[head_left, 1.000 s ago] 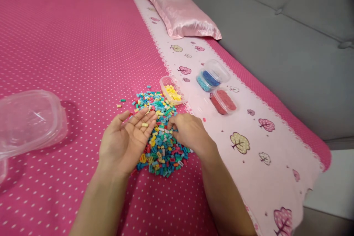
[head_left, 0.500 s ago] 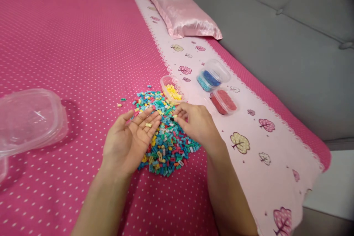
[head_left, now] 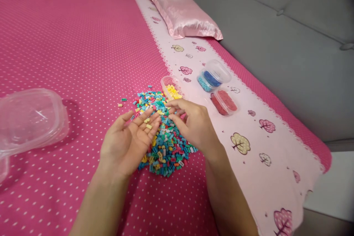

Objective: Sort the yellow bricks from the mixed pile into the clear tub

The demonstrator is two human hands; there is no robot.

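- The left hand lies palm up and open, fingers loosely spread, at the left edge of a heap of small plastic bricks in blue, teal, yellow and red.
- 2 small yellow plastic bricks rest on the fingers of that open left hand.
- The right hand hovers over the far right part of the heap, its fingers bent and drawn toward the thumb; whether it pinches a brick cannot be told.
- The fingertips of the 2 hands are just beside each other above the heap.
- The heap sits on a pink bedspread with white dots, near its pale border strip printed with little trees.
- Just beyond the heap, a small clear plastic tub with yellow bricks lies tilted at the edge of the border strip.
- Farther right on the strip stand a clear tub of blue bricks and, just beside it, a clear tub of red bricks.
- A few stray bricks lie apart on the left of the heap.
- A large clear plastic container sits well apart at the left edge.
- A shiny pink satin pillow lies at the head of the bed, next to a grey padded headboard.
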